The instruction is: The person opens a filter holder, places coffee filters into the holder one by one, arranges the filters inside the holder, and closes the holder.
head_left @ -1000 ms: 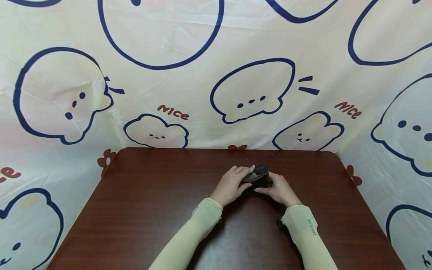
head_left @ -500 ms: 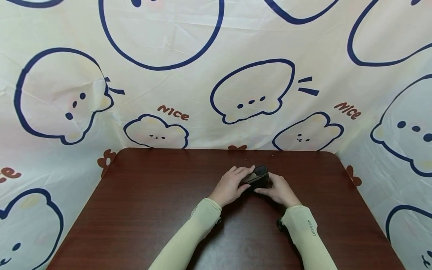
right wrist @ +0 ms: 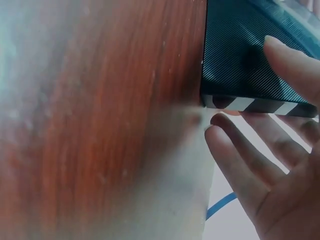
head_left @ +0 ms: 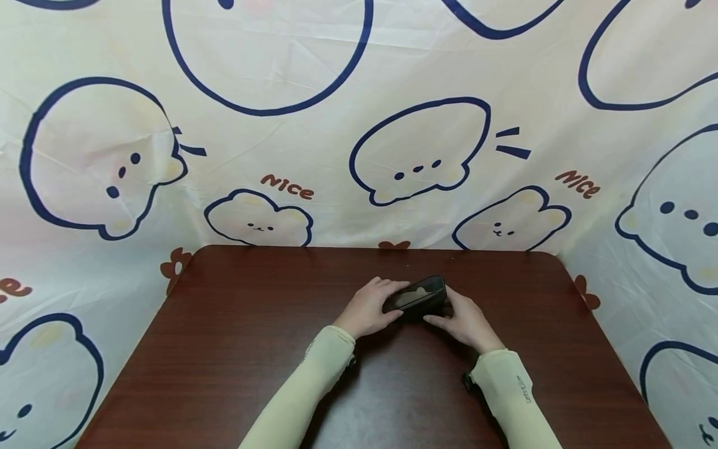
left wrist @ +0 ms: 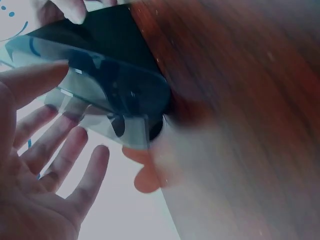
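A dark box-shaped thing (head_left: 429,302) stands near the far side of the table, between both hands. Its ribbed black side (right wrist: 235,60) and light-striped end show in the right wrist view. A see-through smoky panel (left wrist: 130,95) runs along it in the left wrist view. My left hand (head_left: 370,308) holds its left end, thumb (left wrist: 45,77) on the near side and fingers behind, partly seen through the panel. My right hand (head_left: 468,318) holds the right end, thumb (right wrist: 290,62) against the ribbed side, other fingers spread beyond the striped end.
The brown wooden table (head_left: 252,349) has rounded far corners. A cream cloth (head_left: 314,143) with blue cartoon outlines hangs behind it and on both sides.
My left hand has moved left, and more of the box shows, reaching further left with its pale inside visible. The right hand has stayed nearly in place.
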